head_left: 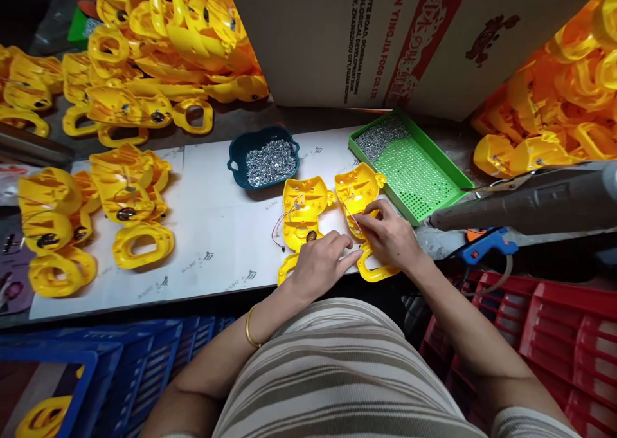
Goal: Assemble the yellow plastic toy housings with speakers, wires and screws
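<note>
**A:** Where were the two shells sitting when you looked?

**B:** Side by side on the white work board [212, 232], near its front edge. The left yellow shell [304, 213] lay open side up with a thin red wire [279, 222] looping out toward nine o'clock. The right yellow shell [357, 197] was just beside it at three o'clock, its ring handle [376, 272] hanging toward six.

**A:** And the hands?

**B:** The left hand [318, 265] rested over the lower part of the left shell, fingers loosely curled and pointing toward the right one; I couldn't tell if it pinched anything. The right hand [391, 235] lay on the right shell, fingertips pressed down at its inner edge, not wrapped round it.

**A:** How would those pieces handle?

**B:** I judged them light, thin moulded plastic: stiff enough to lift by the rim or the ring handle, smooth and a bit slippery. The wire and the small dark part inside the left shell looked delicate, so I'd hold the outer edges and keep clear of the wire.

**A:** Anything close by?

**B:** A dark teal bowl of screws [264, 158] at eleven o'clock from the shells, a green tray [419, 181] with more screws at one o'clock, and a glue gun [486, 244] at three.
</note>
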Demonstrator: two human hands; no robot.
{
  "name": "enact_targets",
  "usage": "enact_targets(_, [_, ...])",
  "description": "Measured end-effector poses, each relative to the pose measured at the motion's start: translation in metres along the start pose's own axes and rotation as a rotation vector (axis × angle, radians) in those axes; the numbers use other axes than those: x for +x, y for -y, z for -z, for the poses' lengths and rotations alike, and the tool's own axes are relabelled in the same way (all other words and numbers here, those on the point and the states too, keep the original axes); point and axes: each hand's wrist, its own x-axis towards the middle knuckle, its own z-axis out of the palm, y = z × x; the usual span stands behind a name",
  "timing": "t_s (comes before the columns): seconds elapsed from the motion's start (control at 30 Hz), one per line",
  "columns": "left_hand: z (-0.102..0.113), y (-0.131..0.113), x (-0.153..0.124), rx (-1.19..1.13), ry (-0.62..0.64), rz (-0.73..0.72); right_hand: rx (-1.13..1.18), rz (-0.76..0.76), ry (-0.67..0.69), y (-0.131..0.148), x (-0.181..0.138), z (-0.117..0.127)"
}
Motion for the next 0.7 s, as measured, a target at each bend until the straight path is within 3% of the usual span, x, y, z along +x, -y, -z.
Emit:
enact_targets(0.13, [0.001, 0.0, 0.002, -0.058, 0.018, 0.013, -0.004, -0.021, -0.045, -0.001, 0.003, 0.0])
enact_targets(0.27, [0.002, -0.002, 0.005, -0.365, -0.035, 0.09, 0.028, -0.015, -0.183, 0.002, 0.002, 0.007])
enact_targets(0.37, [0.0, -0.006, 0.01, -0.699, -0.079, 0.259, 0.185, -0.028, -0.248, 0.011, -0.002, 0.014])
enact_targets(0.53, [0.002, -0.015, 0.022, -1.242, -0.03, 0.578, 0.311, -0.132, -0.282, 0.034, -0.01, 0.017])
enact_targets(0.7, [0.007, -0.015, 0.024, -1.394, -0.129, 0.546, 0.647, -0.196, -0.294, 0.043, -0.014, 0.011])
